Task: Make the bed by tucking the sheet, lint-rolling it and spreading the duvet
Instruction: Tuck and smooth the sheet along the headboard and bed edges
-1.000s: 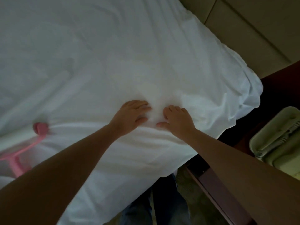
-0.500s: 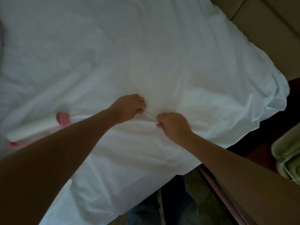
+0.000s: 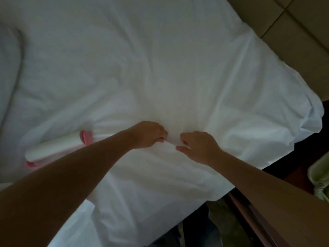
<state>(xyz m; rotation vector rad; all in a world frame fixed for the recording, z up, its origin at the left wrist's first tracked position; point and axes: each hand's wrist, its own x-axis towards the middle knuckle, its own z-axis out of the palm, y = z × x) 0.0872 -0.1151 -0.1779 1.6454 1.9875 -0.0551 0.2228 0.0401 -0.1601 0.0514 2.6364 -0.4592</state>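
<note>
A white duvet [image 3: 160, 68] covers most of the bed, creased and rumpled. My left hand [image 3: 147, 134] and my right hand [image 3: 199, 147] sit close together near the bed's near edge, each with fingers curled and pinching a fold of the duvet's fabric between them. A lint roller [image 3: 53, 150] with a white roll and pink frame lies on the bed to the left, partly hidden behind my left forearm.
The duvet's corner [image 3: 309, 114] hangs bunched at the right edge of the bed. A dark wooden bedside unit [image 3: 267, 227] stands at lower right with a pale green telephone [image 3: 320, 179] on it. Beige wall panels [image 3: 293, 29] fill the upper right.
Both hands went from lying flat on the duvet to curling and pinching its fabric. The view shifted, so the lint roller shows more fully at the left.
</note>
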